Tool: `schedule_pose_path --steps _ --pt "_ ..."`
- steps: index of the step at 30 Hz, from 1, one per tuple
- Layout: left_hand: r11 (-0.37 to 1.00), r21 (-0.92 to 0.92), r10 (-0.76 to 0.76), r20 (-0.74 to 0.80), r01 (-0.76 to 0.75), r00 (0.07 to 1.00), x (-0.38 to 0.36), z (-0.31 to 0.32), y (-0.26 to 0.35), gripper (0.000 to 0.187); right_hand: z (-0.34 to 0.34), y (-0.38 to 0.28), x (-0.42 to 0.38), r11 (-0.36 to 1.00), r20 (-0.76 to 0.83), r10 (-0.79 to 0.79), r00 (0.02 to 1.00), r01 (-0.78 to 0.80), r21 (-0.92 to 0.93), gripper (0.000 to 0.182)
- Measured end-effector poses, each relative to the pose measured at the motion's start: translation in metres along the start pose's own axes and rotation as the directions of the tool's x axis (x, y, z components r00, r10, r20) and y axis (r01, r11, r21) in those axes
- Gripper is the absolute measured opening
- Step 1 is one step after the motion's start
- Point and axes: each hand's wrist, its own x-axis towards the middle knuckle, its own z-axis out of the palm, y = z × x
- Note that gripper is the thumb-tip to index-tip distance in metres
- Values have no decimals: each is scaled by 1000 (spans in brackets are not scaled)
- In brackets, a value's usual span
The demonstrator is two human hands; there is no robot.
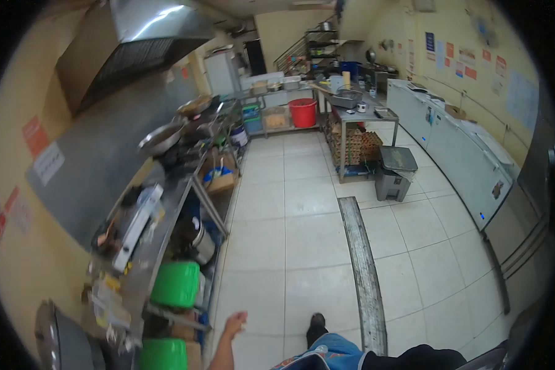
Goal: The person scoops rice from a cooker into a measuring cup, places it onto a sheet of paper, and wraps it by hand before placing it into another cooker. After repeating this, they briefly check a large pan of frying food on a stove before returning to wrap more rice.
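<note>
Green lid (175, 284) near half-open left hand (235, 322)

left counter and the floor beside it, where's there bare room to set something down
Bare: narrow strip of left counter between long white object and front edge; floor tiles between counter and worn floor strip. Crowded: wall side of white object, near end around plastic containers.
</note>
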Motion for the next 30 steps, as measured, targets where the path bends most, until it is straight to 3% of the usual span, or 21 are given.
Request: schedule_pose_path --steps 1,3,5,6,7,8,10,12,16,18,20,21,22,23,24,25,27,28,29,30 --pt "983 -175 72 69 -59 995 18 9 0 41 -37 -34 26 997 9 -30 1000 30 -65 36" --pt "980 -171 -61 248 105 967 54 34 -9 51 -118 -110 77 954 38 -99 994 105 -280 36" --pt "962 -24 -250 311 271 917 72 55 -14 44 -206 -209 105 899 -19 -158 987 136 -417 36" --pt "952 24 -299 292 305 909 78 59 1 44 -223 -238 206 911 -310 -296 903 169 -376 43" --pt "935 60 -353 270 350 896 87 63 15 43 -284 -303 157 860 -377 -442 814 265 -436 44" --pt "925 75 -380 241 373 893 101 61 31 42 -325 -353 170 776 -476 -621 623 401 -488 46" --pt "911 82 -412 192 403 891 141 53 63 40 -414 -469 136 725 -553 -647 525 648 -233 39" --pt "904 74 -429 162 422 889 192 46 96 39 -491 -561 92 691 -520 -653 550 714 -113 36" --pt "904 73 -428 130 422 894 325 19 171 36 -593 -640 161 621 -486 -745 456 740 -257 36" --pt "910 83 -414 131 407 901 401 -1 217 34 -621 -635 213 722 -465 -678 569 633 -279 34" --pt "939 115 -340 163 324 926 488 -17 272 33 -625 -602 263 895 -518 -445 730 344 -284 35" --pt "969 150 -226 200 198 953 539 -28 304 32 -630 -570 333 866 -219 -250 943 116 -487 35" --pt "982 191 -60 268 8 962 594 -37 340 32 -639 -550 338 937 -69 -80 994 51 -345 35" --pt "970 225 25 288 -93 957 641 -42 379 31 -650 -561 301 920 -21 -79 997 65 -387 36" --pt "985 122 -142 148 125 979 696 -34 421 25 -667 -572 265 987 -28 87 996 -90 -131 38" --pt "946 -2 -325 18 325 945 755 -28 475 21 -687 -576 277 989 -29 93 995 -96 -116 38" --pt "970 229 -102 70 83 992 839 -25 584 26 -701 -569 318 993 -34 30 999 -33 -111 40" --pt "907 372 156 131 -195 979 882 -21 630 28 -715 -591 315 995 -25 29 999 -31 -92 40" --pt "906 316 258 116 -281 959 912 -11 679 26 -736 -618 299 978 -62 103 993 -89 189 41" --pt "893 255 357 100 -371 929 933 5 735 24 -757 -638 296 879 -78 188 979 -132 459 42"
